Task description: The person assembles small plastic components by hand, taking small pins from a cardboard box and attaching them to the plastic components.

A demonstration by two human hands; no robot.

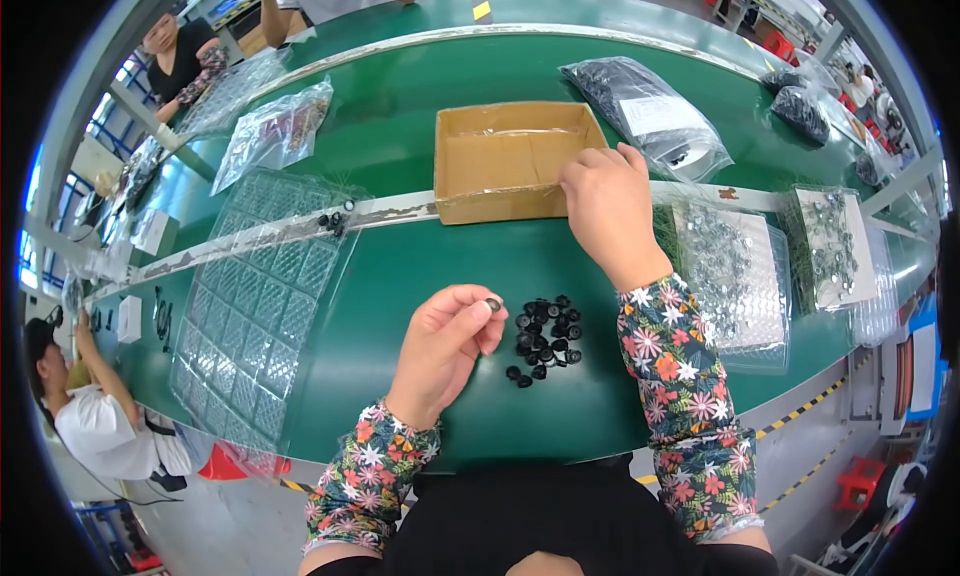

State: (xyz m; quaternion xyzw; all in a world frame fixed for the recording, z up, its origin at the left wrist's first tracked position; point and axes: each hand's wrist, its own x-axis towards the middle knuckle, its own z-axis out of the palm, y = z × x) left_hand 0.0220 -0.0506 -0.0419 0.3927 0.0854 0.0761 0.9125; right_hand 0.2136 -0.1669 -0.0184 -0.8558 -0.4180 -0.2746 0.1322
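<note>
Pinched between the thumb and forefinger of my left hand (pixel 452 338) is a small round dark part (pixel 493 304) with a metallic look. Just right of that hand, a loose heap of small black round parts (pixel 545 338) lies on the green table. My right hand (pixel 608 198) is at the front right corner of a shallow cardboard box (pixel 478 212), its fingers curled by the rim. What those fingers hold, if anything, is hidden. Inside the box, the visible bottom is bare cardboard.
Clear plastic blister trays (pixel 255 286) lie at left, with a few black parts (pixel 336 218) at their edge. White boards with small metallic pieces (pixel 735 266) lie at right. A bag of black items (pixel 645 116) sits behind the box. Other people are around the table.
</note>
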